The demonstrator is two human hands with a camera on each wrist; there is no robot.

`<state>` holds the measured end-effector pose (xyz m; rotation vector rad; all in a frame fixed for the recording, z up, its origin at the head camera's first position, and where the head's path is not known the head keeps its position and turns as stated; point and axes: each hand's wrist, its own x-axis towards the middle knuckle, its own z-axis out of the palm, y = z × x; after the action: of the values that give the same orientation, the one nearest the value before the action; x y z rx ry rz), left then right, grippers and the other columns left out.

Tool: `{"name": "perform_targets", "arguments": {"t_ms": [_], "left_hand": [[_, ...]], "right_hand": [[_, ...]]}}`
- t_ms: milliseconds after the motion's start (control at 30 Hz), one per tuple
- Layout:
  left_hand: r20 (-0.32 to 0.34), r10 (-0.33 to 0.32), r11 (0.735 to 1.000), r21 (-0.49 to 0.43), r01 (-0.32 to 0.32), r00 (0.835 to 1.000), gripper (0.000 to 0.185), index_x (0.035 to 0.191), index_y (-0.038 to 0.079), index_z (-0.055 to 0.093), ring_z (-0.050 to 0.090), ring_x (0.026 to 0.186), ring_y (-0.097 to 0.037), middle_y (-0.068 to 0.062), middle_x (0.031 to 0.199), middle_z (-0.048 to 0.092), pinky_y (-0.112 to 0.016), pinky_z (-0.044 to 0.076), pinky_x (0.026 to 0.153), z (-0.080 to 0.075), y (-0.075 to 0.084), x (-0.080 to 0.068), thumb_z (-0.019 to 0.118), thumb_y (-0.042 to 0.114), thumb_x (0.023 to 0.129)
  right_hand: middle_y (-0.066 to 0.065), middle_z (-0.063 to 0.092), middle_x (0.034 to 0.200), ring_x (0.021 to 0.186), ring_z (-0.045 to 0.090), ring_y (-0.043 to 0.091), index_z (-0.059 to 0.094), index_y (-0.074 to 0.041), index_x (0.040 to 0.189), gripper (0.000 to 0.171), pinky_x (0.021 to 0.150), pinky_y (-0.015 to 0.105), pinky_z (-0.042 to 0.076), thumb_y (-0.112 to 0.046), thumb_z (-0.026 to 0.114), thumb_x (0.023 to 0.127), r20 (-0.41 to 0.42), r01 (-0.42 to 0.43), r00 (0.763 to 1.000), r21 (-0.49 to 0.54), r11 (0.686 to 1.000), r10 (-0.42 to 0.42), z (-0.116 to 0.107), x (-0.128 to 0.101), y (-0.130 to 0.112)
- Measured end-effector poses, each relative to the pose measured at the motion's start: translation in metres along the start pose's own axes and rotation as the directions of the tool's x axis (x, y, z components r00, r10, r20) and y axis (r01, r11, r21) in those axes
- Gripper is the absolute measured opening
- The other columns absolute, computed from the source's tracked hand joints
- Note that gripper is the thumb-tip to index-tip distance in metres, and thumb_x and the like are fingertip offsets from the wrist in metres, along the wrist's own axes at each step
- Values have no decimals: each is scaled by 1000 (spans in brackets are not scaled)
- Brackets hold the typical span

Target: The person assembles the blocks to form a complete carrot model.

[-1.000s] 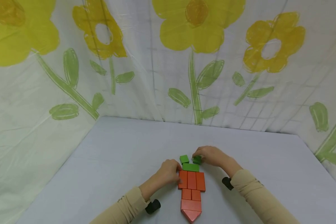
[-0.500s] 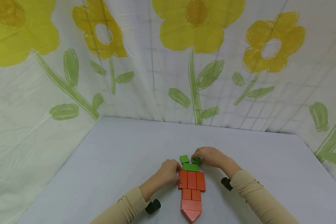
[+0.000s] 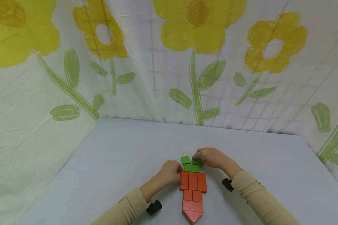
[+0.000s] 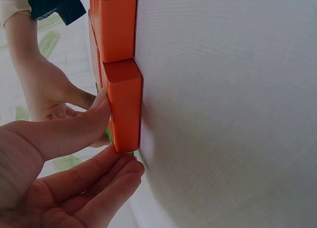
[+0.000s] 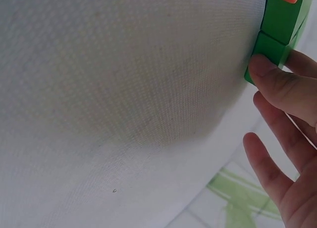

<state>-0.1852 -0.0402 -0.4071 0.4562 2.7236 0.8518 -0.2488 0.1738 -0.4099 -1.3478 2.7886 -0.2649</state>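
Flat on the table lies a carrot-like figure of wooden blocks. My left hand [image 3: 166, 173] holds the upper left orange block [image 4: 125, 109], its thumb on the top face and its fingers at the far end. At the top of the figure my right hand [image 3: 212, 157] pinches a small green cube [image 5: 271, 47] between thumb and index finger. That cube stands against a longer green block [image 3: 192, 168]. A second green cube [image 3: 185, 160] sits at the left, slightly turned, touching or nearly touching the long green block. My right hand's other fingers are spread.
Below the orange row lie two small orange blocks [image 3: 192, 195], a wider orange block [image 3: 192, 205] and an orange triangle [image 3: 192, 215] pointing toward me. The white table [image 3: 124, 147] ends at a fabric backdrop [image 3: 146, 93] painted with yellow flowers.
My right hand has shifted slightly left with the green cube, closing some of the gap to the other cube. My left hand has stayed in place.
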Motion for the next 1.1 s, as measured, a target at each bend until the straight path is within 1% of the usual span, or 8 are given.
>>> {"name": "perform_targets", "arguments": {"t_ms": [367,533,933,1100], "left_hand": [[-6,7,1000,6,-7,1000,37,98,-4,72,61,84,-22,-9,89,68,-32,53,72,0,0,0,88,8,67],[-9,13,1000,12,-13,1000,37,98,-4,72,61,83,-21,-9,88,68,-32,52,72,-1,1,-1,89,9,67],[-11,15,1000,15,-15,1000,37,98,-4,72,61,82,-21,-9,87,68,-32,53,71,-1,1,-1,89,9,67],[-13,12,1000,21,-12,1000,37,98,-4,72,61,82,-21,-9,87,68,-32,53,71,-1,1,-2,89,8,67]], "right_hand": [[5,69,98,93,65,22,74,-7,103,32,78,36,53,10,73,76,6,5,1000,-7,1000,-5,0,-1,1],[5,69,99,93,65,22,74,-7,104,31,79,36,53,9,73,77,12,-5,1000,2,1000,5,0,-2,0],[4,69,97,90,65,20,74,-7,105,30,77,35,53,6,74,78,-11,4,1000,-11,1000,-4,1,-3,0],[4,69,97,91,65,20,73,-8,105,30,76,34,53,6,74,78,-10,-6,1000,-18,1000,6,2,-3,1]]}}
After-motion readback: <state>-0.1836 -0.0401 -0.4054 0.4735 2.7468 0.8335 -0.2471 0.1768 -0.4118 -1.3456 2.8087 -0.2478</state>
